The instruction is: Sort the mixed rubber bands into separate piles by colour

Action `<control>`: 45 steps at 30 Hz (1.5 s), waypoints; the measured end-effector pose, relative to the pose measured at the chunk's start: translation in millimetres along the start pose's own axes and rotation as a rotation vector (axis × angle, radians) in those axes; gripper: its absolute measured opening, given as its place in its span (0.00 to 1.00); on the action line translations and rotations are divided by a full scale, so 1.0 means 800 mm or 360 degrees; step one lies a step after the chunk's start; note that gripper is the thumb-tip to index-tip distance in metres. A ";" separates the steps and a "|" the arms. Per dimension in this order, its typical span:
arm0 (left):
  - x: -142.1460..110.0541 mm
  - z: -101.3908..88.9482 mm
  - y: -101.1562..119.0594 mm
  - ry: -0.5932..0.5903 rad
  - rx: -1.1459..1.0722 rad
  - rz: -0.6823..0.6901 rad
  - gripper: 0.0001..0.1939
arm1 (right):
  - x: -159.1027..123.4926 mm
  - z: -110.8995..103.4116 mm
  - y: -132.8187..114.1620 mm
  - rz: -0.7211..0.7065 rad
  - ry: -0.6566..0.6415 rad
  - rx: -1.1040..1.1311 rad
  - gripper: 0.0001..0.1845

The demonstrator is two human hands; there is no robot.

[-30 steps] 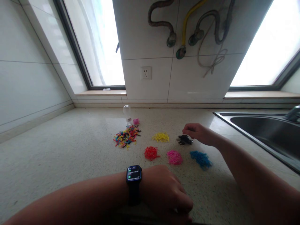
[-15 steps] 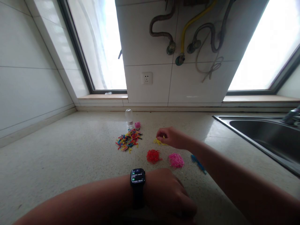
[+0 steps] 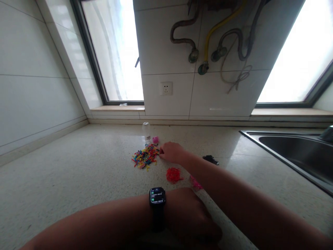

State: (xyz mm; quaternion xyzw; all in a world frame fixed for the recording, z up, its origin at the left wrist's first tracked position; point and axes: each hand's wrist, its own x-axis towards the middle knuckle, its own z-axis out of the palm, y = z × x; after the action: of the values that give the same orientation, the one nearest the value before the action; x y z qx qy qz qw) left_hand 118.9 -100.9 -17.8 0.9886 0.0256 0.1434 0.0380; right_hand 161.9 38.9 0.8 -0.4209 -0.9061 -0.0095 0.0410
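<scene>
Mixed pile (image 3: 145,157) lies beside the right hand (image 3: 170,152).

Bottle (image 3: 146,133) just behind leftmost pile (image 3: 145,157); sink (image 3: 291,147) in counter (image 3: 78,156), far right; outlet (image 3: 166,88) on wall (image 3: 221,93) behind.

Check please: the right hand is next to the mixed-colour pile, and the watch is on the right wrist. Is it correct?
Not quite: the head view shows the watch on the left wrist, not the right. The right hand is next to the mixed-colour pile.
</scene>
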 end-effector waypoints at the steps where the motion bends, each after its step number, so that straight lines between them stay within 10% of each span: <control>1: 0.000 -0.001 0.000 0.0000 0.0002 0.0002 0.13 | 0.001 0.001 0.000 0.0007 0.0004 0.0000 0.14; 10: -0.004 0.010 -0.004 0.0087 -0.0033 -0.0028 0.12 | -0.013 -0.003 0.012 -0.0057 0.0147 0.0167 0.12; 25: -0.005 -0.001 0.001 0.0414 -0.0672 -0.0414 0.09 | -0.158 -0.018 0.080 0.0201 0.0730 0.1854 0.14; 45: -0.010 -0.015 -0.008 0.0824 -0.0978 -0.0998 0.14 | -0.178 -0.036 0.075 0.0024 0.0930 0.1869 0.11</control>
State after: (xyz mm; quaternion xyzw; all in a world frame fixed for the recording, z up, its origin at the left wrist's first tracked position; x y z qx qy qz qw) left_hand 108.0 -94.0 -9.4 0.8085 0.2864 0.3663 0.3607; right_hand 301.0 -32.4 16.6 -0.3150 -0.7092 0.3730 0.5086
